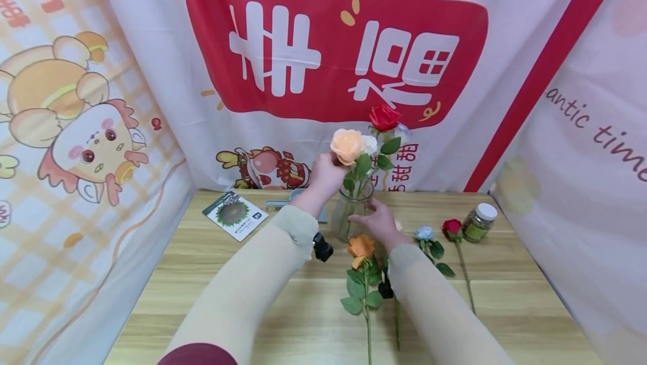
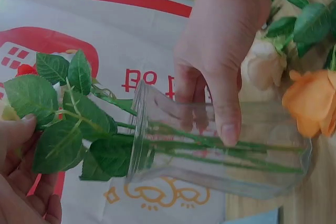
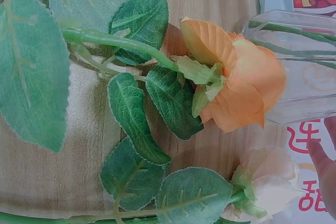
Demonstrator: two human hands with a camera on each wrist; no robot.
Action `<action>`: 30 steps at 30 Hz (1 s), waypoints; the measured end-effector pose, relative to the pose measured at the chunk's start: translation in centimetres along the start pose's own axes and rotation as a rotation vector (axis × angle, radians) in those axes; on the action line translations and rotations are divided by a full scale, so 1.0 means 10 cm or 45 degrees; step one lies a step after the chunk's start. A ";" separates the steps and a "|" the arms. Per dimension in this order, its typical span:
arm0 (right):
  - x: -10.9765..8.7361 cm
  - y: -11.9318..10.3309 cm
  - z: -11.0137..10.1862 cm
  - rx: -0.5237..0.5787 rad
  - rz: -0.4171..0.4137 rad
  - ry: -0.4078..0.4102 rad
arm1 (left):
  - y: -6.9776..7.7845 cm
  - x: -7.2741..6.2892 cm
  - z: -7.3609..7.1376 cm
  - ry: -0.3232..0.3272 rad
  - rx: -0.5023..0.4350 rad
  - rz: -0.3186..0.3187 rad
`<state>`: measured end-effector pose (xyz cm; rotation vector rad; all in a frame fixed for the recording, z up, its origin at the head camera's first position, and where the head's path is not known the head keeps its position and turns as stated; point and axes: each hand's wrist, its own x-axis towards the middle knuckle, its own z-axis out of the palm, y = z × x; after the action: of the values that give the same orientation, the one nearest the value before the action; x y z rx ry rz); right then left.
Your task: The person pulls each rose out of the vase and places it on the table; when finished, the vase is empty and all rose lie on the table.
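Note:
A clear glass vase (image 1: 341, 222) stands on the table, holding several artificial roses with their stems inside. My right hand (image 1: 380, 223) grips the vase from the right, thumb across its near side, as the left wrist view also shows. Just under the bloom of the peach rose (image 1: 347, 146), my left hand (image 1: 327, 178) has its fingers curled, and its thumb lies against a green leaf (image 2: 31, 98). A red rose (image 1: 384, 118) rises highest in the vase, beside a white rose (image 1: 369, 145). The stem at my left fingers is largely hidden.
An orange rose (image 1: 361, 247) lies in front of the vase. A pale rose (image 3: 268, 182), a blue flower (image 1: 424, 233) and another red rose (image 1: 452, 227) lie to the right, near a white-lidded jar (image 1: 479, 222). A printed card (image 1: 235, 215) lies at the left.

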<state>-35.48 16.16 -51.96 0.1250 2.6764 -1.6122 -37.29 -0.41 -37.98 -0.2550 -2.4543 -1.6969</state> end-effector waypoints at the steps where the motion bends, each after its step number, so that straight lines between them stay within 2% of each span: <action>1: 0.00 0.00 0.00 0.002 0.000 -0.001 | -0.01 0.01 0.01 0.017 -0.048 -0.022; 5: -0.01 0.00 0.01 0.004 -0.003 0.001 | -0.01 0.02 0.03 0.138 -0.203 -0.081; 7: -0.01 0.00 0.01 0.001 -0.004 0.000 | 0.00 0.02 0.03 0.191 -0.210 -0.077; 9: -0.01 0.00 0.00 -0.001 -0.004 0.001 | 0.01 0.02 0.03 0.208 -0.178 -0.053; 12: -0.01 0.00 0.00 0.007 0.000 -0.004 | 0.02 0.02 0.01 0.138 -0.139 -0.004; 15: -0.02 -0.01 0.00 0.020 0.004 -0.003 | 0.03 0.01 0.00 0.028 -0.179 0.031; 17: -0.03 -0.02 -0.01 0.028 0.003 -0.003 | 0.04 -0.01 0.00 -0.010 -0.232 0.041; 19: -0.03 -0.03 -0.01 0.030 0.004 -0.003 | 0.06 -0.01 0.01 0.002 -0.280 0.051; 22: -0.03 -0.04 -0.01 0.031 0.005 -0.005 | 0.10 -0.02 0.03 0.098 -0.321 0.086; 25: -0.03 -0.04 -0.01 0.037 0.006 -0.002 | 0.15 -0.02 0.03 0.185 -0.307 0.139; 28: -0.03 -0.04 -0.01 0.037 -0.003 0.002 | 0.18 -0.02 0.02 0.168 -0.236 0.164; 30: -0.03 -0.03 0.00 0.030 -0.005 0.004 | 0.19 -0.02 0.02 0.103 -0.180 0.154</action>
<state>-35.18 16.02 -51.68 0.1229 2.6616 -1.6466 -36.70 0.40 -36.34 -0.3366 -2.2181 -1.7934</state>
